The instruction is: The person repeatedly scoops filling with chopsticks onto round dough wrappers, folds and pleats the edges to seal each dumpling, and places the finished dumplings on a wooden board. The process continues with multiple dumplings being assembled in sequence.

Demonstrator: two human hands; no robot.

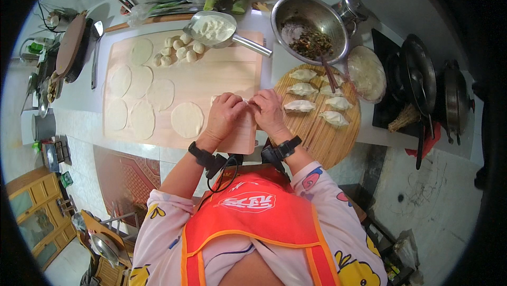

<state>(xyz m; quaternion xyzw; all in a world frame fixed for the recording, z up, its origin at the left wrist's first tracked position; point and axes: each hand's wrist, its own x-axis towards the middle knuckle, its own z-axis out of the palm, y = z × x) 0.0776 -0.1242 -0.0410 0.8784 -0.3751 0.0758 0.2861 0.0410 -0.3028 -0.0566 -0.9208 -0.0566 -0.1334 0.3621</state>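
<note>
Over the board: both hands meet above the near right edge of the wooden board (211, 75); a dumpling (249, 101) sits between them, mostly hidden
Left hand: the left hand (224, 114) curls in, fingertips pinching the dumpling's edge
Right hand: the right hand (269, 111) mirrors it, fingers pressed together on the same seam
Seam: probably half closed, though the knuckles hide it; pinch evenly from one end, keeping filling off the rim
Wrappers: flat rounds (187, 119) lie just left of the hands; dough balls (179, 51) farther back
Filling: steel bowl (311, 27) with chopsticks (328, 72) stands near
Finished: folded dumplings (301, 105) rest on the bamboo tray (327, 143), apart; set the next one clear of its neighbours
</note>
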